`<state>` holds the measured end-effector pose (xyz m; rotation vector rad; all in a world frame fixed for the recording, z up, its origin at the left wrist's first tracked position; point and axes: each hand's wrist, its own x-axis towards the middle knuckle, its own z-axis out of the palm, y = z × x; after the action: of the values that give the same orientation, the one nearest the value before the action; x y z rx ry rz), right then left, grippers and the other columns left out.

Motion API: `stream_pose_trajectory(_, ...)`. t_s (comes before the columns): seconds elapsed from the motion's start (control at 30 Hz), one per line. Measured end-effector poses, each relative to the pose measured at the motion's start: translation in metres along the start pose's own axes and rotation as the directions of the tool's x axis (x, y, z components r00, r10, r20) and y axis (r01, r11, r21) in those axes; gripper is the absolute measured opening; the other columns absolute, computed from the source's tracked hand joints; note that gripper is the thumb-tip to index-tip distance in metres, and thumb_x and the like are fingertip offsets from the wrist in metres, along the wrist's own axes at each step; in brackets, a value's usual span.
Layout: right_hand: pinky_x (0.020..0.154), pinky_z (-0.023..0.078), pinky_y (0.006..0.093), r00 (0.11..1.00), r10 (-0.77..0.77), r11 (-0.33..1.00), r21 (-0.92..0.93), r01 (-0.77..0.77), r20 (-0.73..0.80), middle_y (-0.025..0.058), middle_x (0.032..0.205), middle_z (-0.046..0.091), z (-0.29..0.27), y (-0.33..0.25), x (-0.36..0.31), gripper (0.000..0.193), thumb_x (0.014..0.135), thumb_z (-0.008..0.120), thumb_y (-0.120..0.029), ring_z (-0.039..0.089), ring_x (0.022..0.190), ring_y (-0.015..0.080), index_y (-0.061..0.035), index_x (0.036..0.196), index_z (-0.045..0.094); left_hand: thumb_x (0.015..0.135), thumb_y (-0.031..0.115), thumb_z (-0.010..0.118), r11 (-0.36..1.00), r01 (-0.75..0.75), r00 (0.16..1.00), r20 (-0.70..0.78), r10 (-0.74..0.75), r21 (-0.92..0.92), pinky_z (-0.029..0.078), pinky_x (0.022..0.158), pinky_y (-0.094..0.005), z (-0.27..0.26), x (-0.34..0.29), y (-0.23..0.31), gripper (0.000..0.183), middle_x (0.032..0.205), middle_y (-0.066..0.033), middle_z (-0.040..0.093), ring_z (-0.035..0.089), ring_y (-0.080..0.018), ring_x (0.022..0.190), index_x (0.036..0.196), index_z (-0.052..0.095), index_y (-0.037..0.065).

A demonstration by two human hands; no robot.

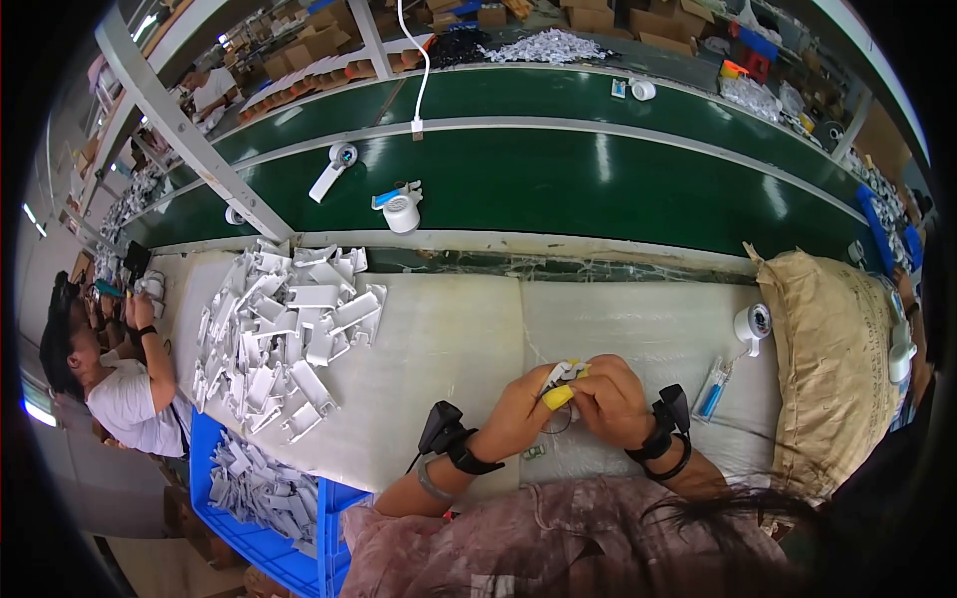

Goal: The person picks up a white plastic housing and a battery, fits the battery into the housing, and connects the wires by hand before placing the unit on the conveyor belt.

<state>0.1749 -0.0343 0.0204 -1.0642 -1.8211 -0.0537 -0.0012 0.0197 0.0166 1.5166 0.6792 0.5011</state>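
Above the near edge of the worktable, my left hand [517,414] and my right hand [614,401] meet. Both are closed, fingertips pinching a small yellow and grey-white part [559,387] between them. Its exact kind is partly hidden by my fingers. A thin dark wire loop hangs just beneath it. On the table below my hands lies a small green piece [535,450], perhaps a circuit board. To the right of my right hand is a blue cylinder [712,399] in clear wrapping. Beyond it sits a round white fan-like unit [753,324]. Each wrist wears a black strapped device.
White plastic shells [289,329] are heaped on the left. A blue bin [214,488] with more shells stands below them. A brown sack [832,369] bounds the right. Behind runs a green conveyor [558,189] carrying white units [401,212]. At far left a person [130,389] works.
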Motion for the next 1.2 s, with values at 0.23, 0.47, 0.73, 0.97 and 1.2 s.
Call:
stream_pose_trajectory(0.23,0.069,0.051,0.0396,0.999,0.019,1.0,0.013,-0.019,0.035,0.0139,0.087,0.058,0.0,-0.002,0.002,0.026,0.067,0.075,0.005,0.06,0.078,0.0329,-0.0012,0.089,0.061,0.097,0.011,0.051,0.984,-0.178,0.979,-0.1,0.18,0.029,0.04,0.05,-0.0222,0.005,0.001,-0.005,0.028,0.074,-0.0006,0.053,0.047,-0.0059,0.058,0.123,0.056,0.001)
stream_pose_trajectory(0.47,0.063,0.049,0.0354,0.992,0.112,0.993,0.015,-0.113,0.055,0.0124,0.084,0.059,0.001,-0.004,0.005,0.019,0.073,0.071,0.005,0.06,0.072,0.0279,-0.0021,0.089,0.062,0.097,0.009,0.047,0.994,-0.103,0.991,-0.089,0.101,-0.02,0.042,0.055,-0.0225,0.003,0.003,-0.001,0.031,0.08,-0.0007,0.055,0.049,-0.006,0.066,0.126,0.054,0.001)
stream_pose_trajectory(0.73,0.06,0.049,0.0239,0.794,0.587,0.748,0.269,-0.607,0.158,0.006,0.077,0.065,0.001,0.051,0.034,0.003,0.086,0.065,0.0,0.062,0.068,0.0111,0.0011,0.088,0.062,0.103,0.034,0.039,0.83,0.007,0.995,-0.081,-0.063,-0.558,0.059,0.066,-0.0396,-0.007,0.009,-0.01,0.053,0.123,-0.0137,0.051,0.063,-0.0245,0.082,0.146,0.026,0.006)
stream_pose_trajectory(0.97,0.09,0.05,0.0325,0.76,0.648,0.736,0.296,-0.609,-0.044,0.0135,0.115,0.062,-0.018,0.109,0.064,0.026,0.086,0.067,-0.003,0.062,0.107,0.0202,0.0041,0.11,0.061,0.1,0.017,0.044,0.919,0.027,0.997,-0.05,-0.05,-0.394,0.058,0.067,-0.034,-0.012,0.01,-0.016,0.042,0.121,-0.0133,0.053,0.061,-0.0213,0.083,0.139,0.034,0.005)
stream_pose_trajectory(1.2,0.082,0.051,0.0351,0.826,0.543,0.803,-0.379,-0.46,0.149,0.0159,0.11,0.064,-0.117,0.032,-0.016,0.027,0.081,0.067,-0.001,0.064,0.099,0.0315,-0.0028,0.107,0.063,0.098,0.01,0.048,0.959,0.112,0.987,0.139,-0.078,-0.259,0.054,0.068,-0.0276,-0.007,0.006,-0.009,0.03,0.109,-0.008,0.058,0.06,-0.0149,0.082,0.128,0.05,0.003)
